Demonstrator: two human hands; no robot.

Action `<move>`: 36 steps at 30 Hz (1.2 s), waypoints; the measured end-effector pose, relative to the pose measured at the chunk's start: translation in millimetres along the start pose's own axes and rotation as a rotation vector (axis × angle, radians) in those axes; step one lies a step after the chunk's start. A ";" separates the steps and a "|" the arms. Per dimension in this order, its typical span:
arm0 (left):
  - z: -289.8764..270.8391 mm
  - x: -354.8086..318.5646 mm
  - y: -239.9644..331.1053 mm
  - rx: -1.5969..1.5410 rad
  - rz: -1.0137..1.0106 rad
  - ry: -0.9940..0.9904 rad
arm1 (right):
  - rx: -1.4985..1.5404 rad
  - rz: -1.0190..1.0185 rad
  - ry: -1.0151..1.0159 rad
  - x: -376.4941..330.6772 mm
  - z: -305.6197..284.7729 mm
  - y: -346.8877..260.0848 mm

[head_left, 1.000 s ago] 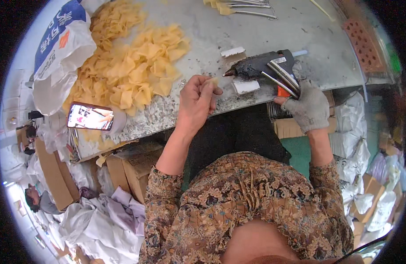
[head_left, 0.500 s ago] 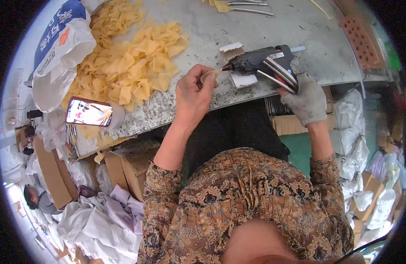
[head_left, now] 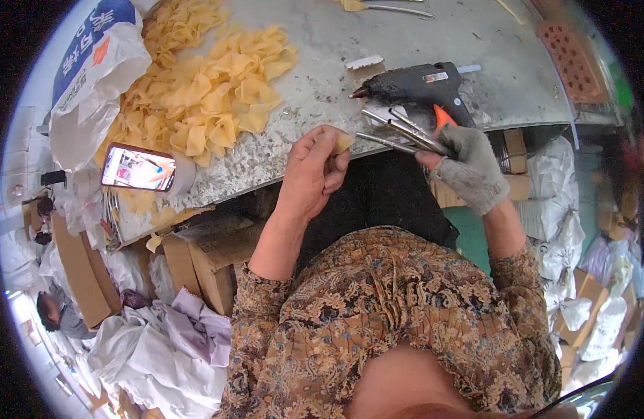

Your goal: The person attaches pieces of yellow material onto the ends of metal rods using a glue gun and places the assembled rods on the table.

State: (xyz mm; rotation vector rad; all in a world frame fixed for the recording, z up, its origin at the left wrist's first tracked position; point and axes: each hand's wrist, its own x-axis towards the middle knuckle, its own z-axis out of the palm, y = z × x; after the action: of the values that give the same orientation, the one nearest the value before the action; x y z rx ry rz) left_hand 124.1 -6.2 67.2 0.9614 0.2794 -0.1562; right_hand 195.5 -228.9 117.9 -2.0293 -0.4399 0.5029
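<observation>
Between the thumb and fingers of my left hand point(head_left: 313, 167) is a small, thin yellow petal-like piece point(head_left: 344, 142). My right hand point(head_left: 472, 166), in a grey fingerless glove, grips several silvery metal tubes point(head_left: 406, 133) that point left. One tube's end lies close to the yellow piece; whether they touch I cannot tell. Just beyond the right hand a black glue gun point(head_left: 413, 84) with an orange trigger lies on the table, its dark-crusted nozzle facing left. A clear glue stick point(head_left: 469, 68) pokes from its back end.
A heap of yellow petal-like pieces point(head_left: 210, 105) covers the table's point(head_left: 322, 49) left side. A lit phone point(head_left: 138, 168) leans at the near left, beside a white-and-blue bag point(head_left: 91, 84). Under the glue gun lies a white block point(head_left: 364, 63). A perforated brick-coloured block point(head_left: 572, 63) stands far right.
My left hand has drawn back from the glue gun's nozzle with the yellow piece. My right hand has come off the glue gun and moved left and nearer, bringing the metal tubes toward the piece.
</observation>
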 end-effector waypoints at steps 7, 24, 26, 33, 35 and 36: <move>-2.1 -4.5 1.0 -0.018 -0.037 0.013 | -0.122 0.009 -0.057 -1.7 5.8 11.4; 22.6 -23.8 13.7 0.405 0.120 -0.021 | -0.275 -0.267 0.017 -15.0 16.7 -19.2; 22.6 -25.4 20.5 0.588 0.208 -0.004 | -0.248 -0.371 0.072 -3.9 9.1 -16.0; -39.9 21.8 42.7 1.785 0.810 0.589 | -0.530 -0.318 0.254 122.5 -64.2 26.6; -42.6 29.7 42.0 1.867 0.732 0.527 | -0.345 -0.387 0.351 168.0 -70.7 69.4; -44.5 30.2 41.6 1.948 0.620 0.473 | -0.150 -0.449 0.419 184.1 -72.8 82.8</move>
State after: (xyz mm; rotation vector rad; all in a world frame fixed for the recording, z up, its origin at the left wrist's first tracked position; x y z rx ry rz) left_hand 156.2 53.8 66.7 2.9763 0.1799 0.5126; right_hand 398.0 -229.0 47.0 -2.0242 -0.6625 -0.2321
